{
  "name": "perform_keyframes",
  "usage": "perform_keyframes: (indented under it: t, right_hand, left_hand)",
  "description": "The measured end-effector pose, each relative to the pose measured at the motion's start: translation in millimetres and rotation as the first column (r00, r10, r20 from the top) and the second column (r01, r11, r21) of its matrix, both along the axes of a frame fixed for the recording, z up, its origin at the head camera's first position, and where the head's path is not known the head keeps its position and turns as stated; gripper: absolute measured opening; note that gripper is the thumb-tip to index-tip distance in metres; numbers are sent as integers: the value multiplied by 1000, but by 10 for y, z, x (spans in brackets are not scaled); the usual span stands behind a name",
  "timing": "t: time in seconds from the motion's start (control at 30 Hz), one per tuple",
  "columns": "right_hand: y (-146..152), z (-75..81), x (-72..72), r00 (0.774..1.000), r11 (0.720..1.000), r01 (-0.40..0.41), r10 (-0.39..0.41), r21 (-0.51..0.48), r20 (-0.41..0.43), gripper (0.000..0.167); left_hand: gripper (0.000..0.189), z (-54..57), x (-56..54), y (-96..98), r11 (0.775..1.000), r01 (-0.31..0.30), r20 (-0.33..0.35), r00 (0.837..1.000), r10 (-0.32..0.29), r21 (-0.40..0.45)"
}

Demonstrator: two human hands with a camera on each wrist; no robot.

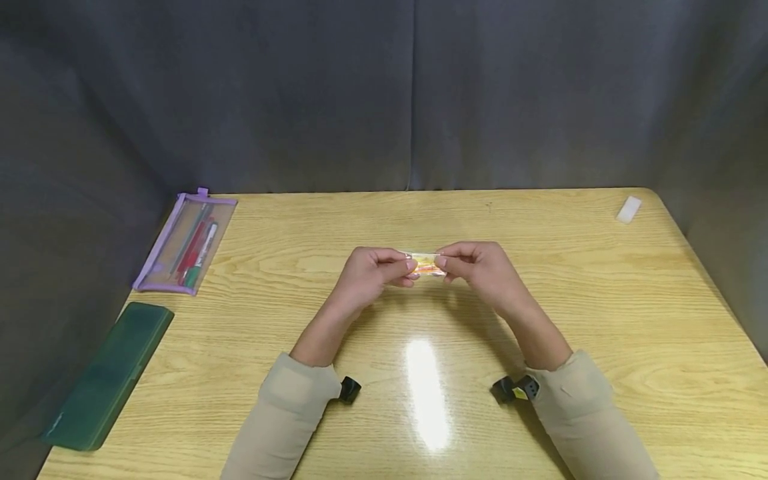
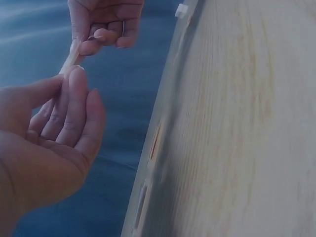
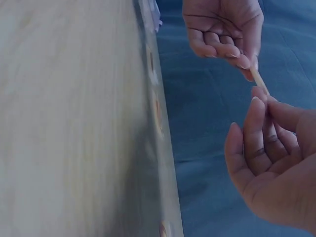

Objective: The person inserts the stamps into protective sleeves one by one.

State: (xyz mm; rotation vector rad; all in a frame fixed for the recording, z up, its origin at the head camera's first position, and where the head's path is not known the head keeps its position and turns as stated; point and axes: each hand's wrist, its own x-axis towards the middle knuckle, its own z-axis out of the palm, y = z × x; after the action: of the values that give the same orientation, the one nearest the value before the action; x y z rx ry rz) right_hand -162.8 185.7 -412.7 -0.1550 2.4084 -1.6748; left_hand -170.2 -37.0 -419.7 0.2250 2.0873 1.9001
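A small, flat, shiny packet [image 1: 427,264] with yellow and orange tints is stretched between both hands above the table. My left hand [image 1: 373,275] pinches its left end between thumb and fingers. At the opposite end, the thumb and fingers of my right hand [image 1: 485,272] grip it the same way. Both wrist views show the packet edge-on, as a thin pale strip [image 3: 258,81] bridging the two sets of fingertips. Its ends are hidden under the thumbs and fingers.
On the wooden table [image 1: 288,240], a mesh pouch with purple trim [image 1: 157,260] holding pens lies at the far left. Nearer on that side is a dark green case [image 1: 111,380]. A white eraser-like block [image 1: 629,209] sits at the back right corner. Dark curtains [image 1: 300,100] surround the table.
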Motion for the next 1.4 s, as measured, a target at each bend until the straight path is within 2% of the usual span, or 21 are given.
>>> perform_keyframes:
  t: [0.13,0.27,0.37,0.5,0.63,0.83,1.1,1.4]
  right_hand:
    - [52,37,-5,1000,999,-5,4,45,24,30]
    - [104,68,-10,998,994,-4,-3,109,64,26]
    - [132,65,-26,996,993,3,-13,119,85,25]
    - [178,42,-55,994,992,21,-34,125,107,26]
    - [232,21,-115,994,994,16,-28,110,110,28]
    - [301,-9,-265,990,997,11,-22,79,136,32]
    - [344,-53,-387,982,996,16,-32,87,186,31]
    - [343,-65,-432,979,994,-7,-15,107,205,35]
  left_hand:
    - [21,0,5,9,1000,7,15,1000,-7,12]
    - [18,-32,10,41,999,-28,29,999,27,20]
    - [16,-63,1,79,998,-54,41,998,53,20]
    - [16,-79,-37,142,998,-59,46,997,59,-4]
    - [14,-71,-86,192,997,-58,48,997,60,-48]
    - [16,-78,-208,281,983,-91,-6,996,91,-157]
    - [16,-80,-359,371,974,-93,52,993,105,-207]
    - [16,-87,-413,372,956,-91,87,989,119,-279]
